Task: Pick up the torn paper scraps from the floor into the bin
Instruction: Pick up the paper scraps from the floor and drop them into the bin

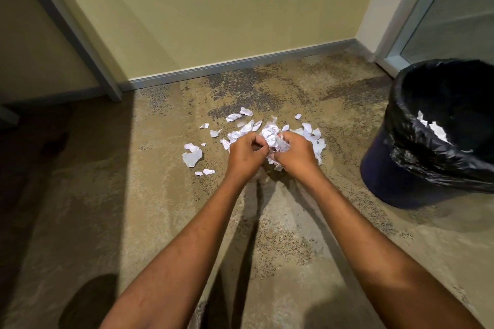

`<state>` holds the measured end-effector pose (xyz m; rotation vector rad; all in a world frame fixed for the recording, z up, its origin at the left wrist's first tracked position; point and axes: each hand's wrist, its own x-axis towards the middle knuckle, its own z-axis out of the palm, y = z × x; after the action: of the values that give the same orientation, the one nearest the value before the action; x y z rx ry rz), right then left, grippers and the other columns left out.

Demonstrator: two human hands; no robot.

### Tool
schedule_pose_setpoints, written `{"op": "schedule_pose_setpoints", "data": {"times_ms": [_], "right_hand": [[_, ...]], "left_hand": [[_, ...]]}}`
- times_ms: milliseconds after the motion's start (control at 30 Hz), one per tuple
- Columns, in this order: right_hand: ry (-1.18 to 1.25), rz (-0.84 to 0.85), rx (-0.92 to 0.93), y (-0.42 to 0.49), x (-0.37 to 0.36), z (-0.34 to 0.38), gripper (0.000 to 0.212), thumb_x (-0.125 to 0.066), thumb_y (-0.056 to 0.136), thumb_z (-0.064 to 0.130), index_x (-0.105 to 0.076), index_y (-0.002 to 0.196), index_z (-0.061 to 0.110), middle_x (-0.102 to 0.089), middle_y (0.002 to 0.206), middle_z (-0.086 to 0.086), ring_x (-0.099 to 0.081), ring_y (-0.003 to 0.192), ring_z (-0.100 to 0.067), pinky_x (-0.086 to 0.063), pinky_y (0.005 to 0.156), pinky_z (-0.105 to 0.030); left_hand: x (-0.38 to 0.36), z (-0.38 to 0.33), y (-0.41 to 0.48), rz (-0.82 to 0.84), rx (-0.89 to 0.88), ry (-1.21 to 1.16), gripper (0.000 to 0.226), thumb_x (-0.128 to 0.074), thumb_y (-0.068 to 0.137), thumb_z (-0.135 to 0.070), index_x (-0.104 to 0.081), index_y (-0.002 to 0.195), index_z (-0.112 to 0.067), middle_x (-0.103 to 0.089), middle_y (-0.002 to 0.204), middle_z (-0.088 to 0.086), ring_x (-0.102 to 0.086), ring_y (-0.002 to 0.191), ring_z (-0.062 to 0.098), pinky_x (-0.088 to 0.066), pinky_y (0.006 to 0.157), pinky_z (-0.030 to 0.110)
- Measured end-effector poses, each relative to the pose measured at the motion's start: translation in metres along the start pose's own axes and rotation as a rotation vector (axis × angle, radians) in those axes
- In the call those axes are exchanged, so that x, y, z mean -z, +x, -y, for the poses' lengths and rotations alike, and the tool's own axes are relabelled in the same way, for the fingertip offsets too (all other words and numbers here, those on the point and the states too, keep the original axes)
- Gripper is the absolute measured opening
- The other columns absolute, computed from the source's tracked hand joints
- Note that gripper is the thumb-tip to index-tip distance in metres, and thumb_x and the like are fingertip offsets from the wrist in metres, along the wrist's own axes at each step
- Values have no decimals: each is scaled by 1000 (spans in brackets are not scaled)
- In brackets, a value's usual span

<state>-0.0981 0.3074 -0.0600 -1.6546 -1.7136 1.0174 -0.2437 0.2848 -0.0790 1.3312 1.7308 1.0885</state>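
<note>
My left hand [244,153] and right hand [295,153] sit knuckle to knuckle low over the floor, fingers of both curled in around a crumpled wad [271,137] of white paper. The right hand grips most of it, with creased edges poking out above and below the fist, and the left closes on its near side. The wad is thin, sharply wrinkled sheet with faint reddish print across it, too small and crushed for me to read. Around and behind my hands the loose scraps [233,117] lie on the carpet [149,195], flat or slightly curled, with ragged torn edges. The largest piece [192,159] is a rough lobed shape off to my left, with two tiny bits just nearer me, and a denser heap shows past my right hand. The carpet is short, coarse pile, tan flecked with dark speckles that thicken toward the wall. The bin [387,168] stands to my right, well apart from the pile, a round dark tub with smooth sides. It is lined with a glossy, crinkled black plastic liner [417,147] folded over the rim. A few white torn pieces [437,129] rest inside against the liner. The wall [213,8] ahead is matte pale yellow, edged at the floor by a smooth grey skirting strip [240,61]. A glass panel [454,21] in a pale frame rises behind the bin.
</note>
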Motion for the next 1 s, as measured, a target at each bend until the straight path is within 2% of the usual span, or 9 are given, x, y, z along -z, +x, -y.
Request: {"op": "schedule_pose_setpoints", "data": {"times_ms": [100,200,367,467,600,733,833,933,1000], "right_hand": [[4,-59,38,-2,23,14,25,-84,84,5,-64,84,20,-68,83,2,-61,70,-16,-48,58,-33],[19,-119,73,-6,47,29,19,-85,83,8,-73,94,17,-75,89,-1,-72,85,-25,-59,74,-44],[70,-228,143,-15,89,51,20,-85,83,12,-75,99,20,-75,89,6,-73,87,-20,-60,75,-42],[103,-306,161,-22,117,60,25,-87,81,16,-76,103,23,-78,91,7,-74,88,-19,-63,78,-46],[150,-404,177,-33,163,66,35,-88,75,12,-78,106,25,-79,91,10,-76,90,-17,-64,81,-50],[164,-498,157,-43,211,58,42,-89,66,17,-79,106,25,-80,91,8,-78,89,-19,-65,78,-48],[176,-558,147,-48,244,41,42,-86,61,19,-78,102,25,-81,92,1,-75,81,-19,-64,76,-54],[202,-591,91,-53,274,18,47,-83,58,13,-79,103,26,-82,93,-2,-79,88,-28,-65,76,-58],[214,-581,49,-55,291,1,49,-81,55,10,-80,102,26,-82,93,-2,-80,92,-32,-66,80,-57]], "left_hand": [[1,-28,1,-11,-68,-16,14,-77,86,-7,-72,80,-18,-72,74,-7,-61,62,0,-48,60,21],[2,-57,3,-23,-96,-47,14,-79,86,-8,-71,79,-18,-72,72,-6,-57,58,-1,-45,55,20],[0,-108,9,-22,-191,-43,17,-81,86,-8,-71,80,-20,-76,81,-2,-67,69,10,-55,61,28],[-6,-139,11,-26,-305,-23,16,-81,85,-10,-71,79,-21,-73,76,-7,-64,65,3,-53,60,21],[-28,-181,9,-2,-433,-56,15,-79,83,-8,-70,79,-19,-69,71,-12,-58,62,-5,-45,61,14],[-63,-221,8,45,-511,-102,24,-80,80,-5,-65,72,-22,-64,65,-14,-54,59,-4,-46,61,22],[-92,-247,4,103,-563,-111,33,-80,80,-4,-61,69,-28,-63,65,-14,-56,61,0,-49,60,26],[-127,-264,0,142,-608,-82,18,-80,79,-5,-69,74,-18,-71,72,-7,-68,69,12,-57,64,34],[-151,-270,-1,172,-610,-50,13,-81,78,-5,-72,77,-15,-73,74,-4,-70,73,12,-58,67,36]]}}
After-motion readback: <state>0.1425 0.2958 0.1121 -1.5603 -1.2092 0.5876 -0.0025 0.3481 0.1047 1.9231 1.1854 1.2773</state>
